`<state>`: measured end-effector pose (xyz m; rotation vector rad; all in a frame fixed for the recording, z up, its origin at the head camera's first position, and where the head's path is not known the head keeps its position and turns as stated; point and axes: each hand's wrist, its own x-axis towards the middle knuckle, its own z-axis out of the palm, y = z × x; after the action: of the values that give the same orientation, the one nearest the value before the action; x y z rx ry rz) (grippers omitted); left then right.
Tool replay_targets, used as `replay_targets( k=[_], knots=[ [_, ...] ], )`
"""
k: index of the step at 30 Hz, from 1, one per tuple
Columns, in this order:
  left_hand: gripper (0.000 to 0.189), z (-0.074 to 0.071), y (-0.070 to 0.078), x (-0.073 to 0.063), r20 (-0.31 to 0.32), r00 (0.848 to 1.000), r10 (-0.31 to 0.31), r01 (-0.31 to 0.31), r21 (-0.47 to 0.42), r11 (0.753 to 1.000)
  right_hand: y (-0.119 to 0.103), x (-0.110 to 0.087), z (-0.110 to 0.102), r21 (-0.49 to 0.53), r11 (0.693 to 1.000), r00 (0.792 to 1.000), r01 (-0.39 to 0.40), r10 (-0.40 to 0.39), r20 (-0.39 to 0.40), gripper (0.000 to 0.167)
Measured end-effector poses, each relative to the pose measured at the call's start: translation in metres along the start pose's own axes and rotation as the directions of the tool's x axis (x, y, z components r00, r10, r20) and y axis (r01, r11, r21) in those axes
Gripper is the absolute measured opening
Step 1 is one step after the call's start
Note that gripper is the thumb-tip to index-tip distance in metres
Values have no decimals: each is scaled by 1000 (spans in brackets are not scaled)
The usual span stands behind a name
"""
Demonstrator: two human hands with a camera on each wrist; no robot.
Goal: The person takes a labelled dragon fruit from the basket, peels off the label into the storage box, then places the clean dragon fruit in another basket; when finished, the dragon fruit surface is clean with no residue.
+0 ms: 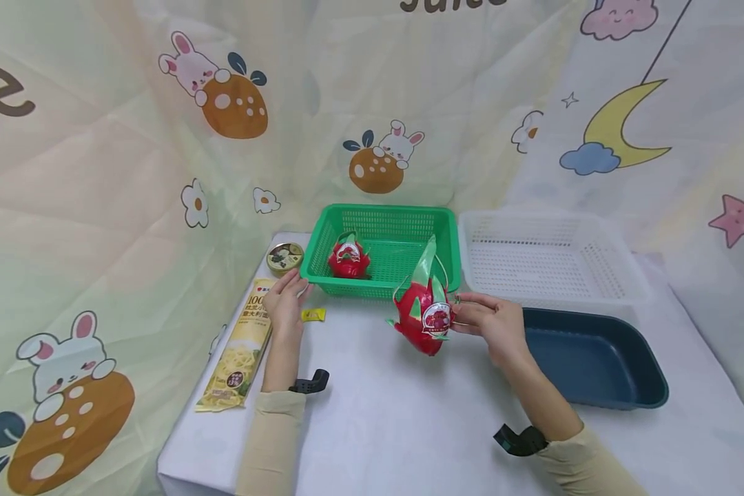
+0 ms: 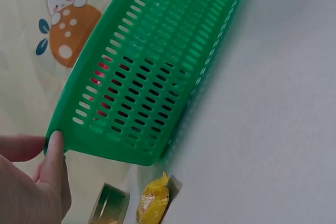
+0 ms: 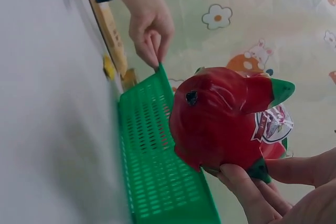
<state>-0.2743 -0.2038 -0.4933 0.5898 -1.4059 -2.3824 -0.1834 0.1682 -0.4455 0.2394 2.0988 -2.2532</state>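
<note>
My left hand [image 1: 285,304] pinches the front left corner of a green plastic basket [image 1: 381,209] between thumb and fingers; the left wrist view shows this grip on the rim close up. My right hand [image 1: 494,325] grips a red dragon fruit [image 1: 412,322] by its right side. This fruit has green leaf tips, a round label and a thin string loop, and it hangs over the basket's front edge in the head view. Inside the basket, at the left, lies a second, smaller-looking red dragon fruit [image 1: 349,267], partly visible through the slots in the left wrist view.
A white basket [image 1: 552,300] stands to the right, with a dark blue tray [image 1: 595,399] in front of it. On the left lie a yellow pasta packet [image 1: 238,358], a round tin [image 1: 284,256] and a small yellow wrapped piece [image 1: 313,315]. A printed curtain hangs behind.
</note>
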Motion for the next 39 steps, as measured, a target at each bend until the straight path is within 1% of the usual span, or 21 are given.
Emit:
replay_targets(
  k=[10,17,22,26,32,35,39],
  knots=[
    [50,-2,-5,-3,-9,1000,-10,10,-1,1000,32,-24,-7,37,998,999,-47,48,-25,42],
    [49,1,-7,-5,-4,1000,9,-9,-11,1000,46,-33,-7,30,996,996,-85,86,-24,45],
    [51,0,-3,-4,11,1000,-8,8,-12,1000,56,-36,-5,45,994,995,-97,99,-32,43],
    [52,-2,0,-2,18,1000,-22,22,-16,1000,63,-37,-4,34,993,993,-112,113,-41,41],
    [51,-2,1,-3,33,999,-20,22,-46,999,68,-36,-5,32,989,988,-146,147,-38,41],
    [52,-2,1,-2,41,999,-32,35,-57,998,70,-36,-6,30,988,988,-149,150,-39,39],
    [53,-1,1,-1,44,998,-47,49,-51,997,71,-38,-6,17,989,988,-150,150,-32,38]
  ],
)
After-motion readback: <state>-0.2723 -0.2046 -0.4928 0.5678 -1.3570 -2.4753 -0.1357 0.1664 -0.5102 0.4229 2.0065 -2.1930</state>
